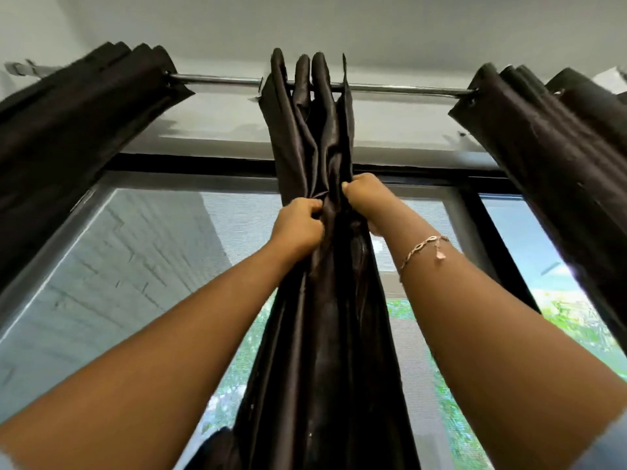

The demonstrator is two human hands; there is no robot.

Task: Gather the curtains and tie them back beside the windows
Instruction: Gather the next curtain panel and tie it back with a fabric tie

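Counting three dark curtains along the top: left curtain (68, 147), middle curtain (315, 137), right curtain (549, 147). One metal rod (217, 79). Two hands up in shot, left hand (298, 227) and right hand (368, 198). One bracelet (419, 248), single charm (440, 256) dangling. Two glass panes on show, left pane (152, 266) and right pane (543, 252); any further divider behind the middle curtain hidden, impossible to count.
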